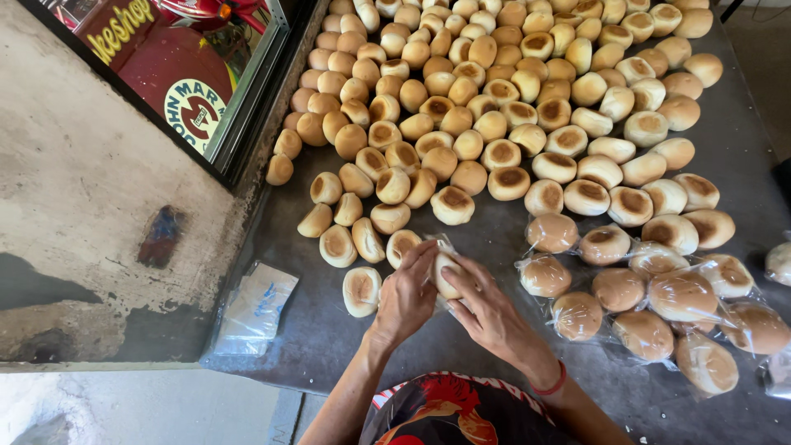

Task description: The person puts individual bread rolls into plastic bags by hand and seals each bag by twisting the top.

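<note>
Between left hand (405, 295) and right hand (486, 309), bun (447, 274), clear bag around it

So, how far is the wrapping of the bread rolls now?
Done: about a dozen round brown buns in clear plastic bags lie at right. In hand: left hand and right hand hold one pale bun in a bag. Left: the large heap of unwrapped buns on the grey table.
</note>
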